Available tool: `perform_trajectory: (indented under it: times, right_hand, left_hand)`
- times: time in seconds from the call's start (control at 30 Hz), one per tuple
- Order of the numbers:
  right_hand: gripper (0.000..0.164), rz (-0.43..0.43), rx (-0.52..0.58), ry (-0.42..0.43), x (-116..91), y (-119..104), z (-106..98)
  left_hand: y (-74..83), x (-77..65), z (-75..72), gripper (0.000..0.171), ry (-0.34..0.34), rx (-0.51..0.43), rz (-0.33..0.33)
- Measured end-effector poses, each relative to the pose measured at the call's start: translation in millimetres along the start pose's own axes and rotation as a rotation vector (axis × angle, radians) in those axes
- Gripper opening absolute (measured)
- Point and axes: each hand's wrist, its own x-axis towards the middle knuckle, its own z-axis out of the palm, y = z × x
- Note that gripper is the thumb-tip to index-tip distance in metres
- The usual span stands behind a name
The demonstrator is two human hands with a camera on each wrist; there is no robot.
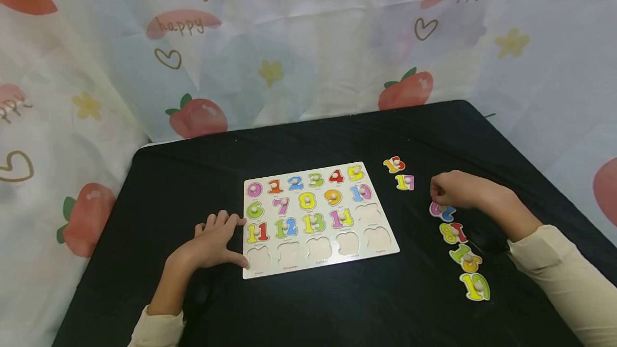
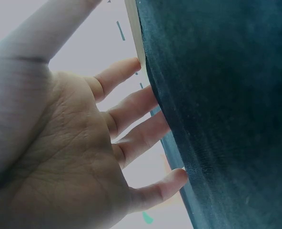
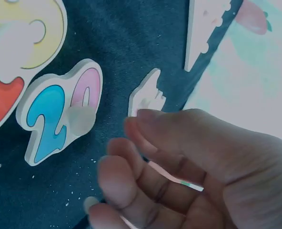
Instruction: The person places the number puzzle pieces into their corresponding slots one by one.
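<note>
A wooden number puzzle board lies on the black-covered table. My left hand rests at its left side, thumb at the near corner and forefinger at the edge; the palm and spread fingers fill the left wrist view. My right hand hovers by the 20 piece, fingers loosely curled. I see nothing held between its thumb and fingers in the right wrist view, where the 20 piece shows its knob. To that hand's left lie the 15 piece and 17 piece.
Nearer me, below the right hand, a column holds the 18 piece, 16 piece and 19 piece. Several bare recesses, such as the near-right recess, show in the board. A patterned cloth hangs behind the table.
</note>
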Motion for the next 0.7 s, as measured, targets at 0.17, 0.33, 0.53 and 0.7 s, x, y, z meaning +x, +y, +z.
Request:
perform_trajectory:
  times: [0.17, 0.33, 0.53, 0.7]
  right_hand:
    - [0.005, -0.016, -0.023, 0.057, 12, 1, -2]
    - [0.004, -0.058, -0.078, 0.185, 31, 7, -4]
    - [0.015, -0.134, -0.111, 0.343, 56, 12, -6]
    - [0.018, -0.162, -0.132, 0.353, 77, 17, -5]
  left_hand:
    - [0.8, -0.4, -1.0, 0.095, 0.014, 0.012, 0.007]
    - [0.1, -0.7, -1.8, 0.094, 0.017, 0.012, 0.002]
    - [-0.1, -0.6, 0.5, 0.094, 0.015, 0.012, 0.001]
    - [0.2, -0.2, 0.6, 0.094, 0.013, 0.011, 0.001]
